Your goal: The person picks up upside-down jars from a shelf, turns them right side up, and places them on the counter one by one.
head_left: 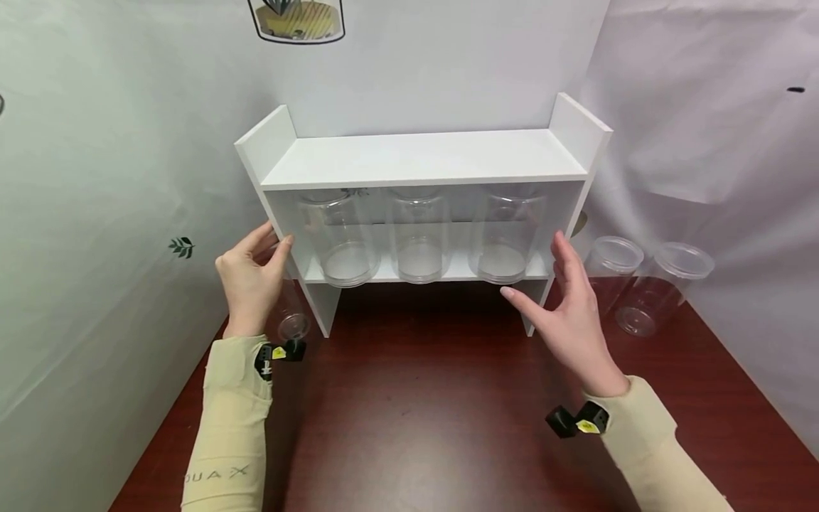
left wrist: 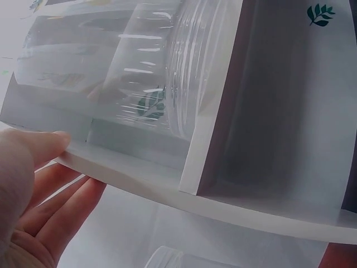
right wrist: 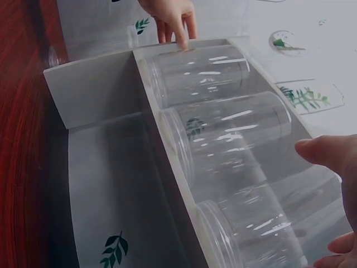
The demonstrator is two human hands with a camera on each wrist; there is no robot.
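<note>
A white two-tier shelf (head_left: 422, 158) stands on the table, with three clear plastic jars on its lower board: a left jar (head_left: 345, 242), a middle jar (head_left: 419, 242) and a right jar (head_left: 508, 238). My left hand (head_left: 252, 276) pinches the shelf's left side panel, thumb on the front edge and fingers around the outer face, as the left wrist view shows with the panel edge (left wrist: 139, 181). Beside the right panel, my right hand (head_left: 572, 320) has its thumb spread away from extended fingers, with the thumb tip near the right jar's base. Nothing lies between them.
Two lidded clear jars (head_left: 613, 267) (head_left: 662, 288) stand on the table right of the shelf. Another clear jar (head_left: 294, 323) stands by its left foot, partly behind my left arm. The dark red table (head_left: 416, 412) is bounded by pale, leaf-printed sheeting (head_left: 128, 178).
</note>
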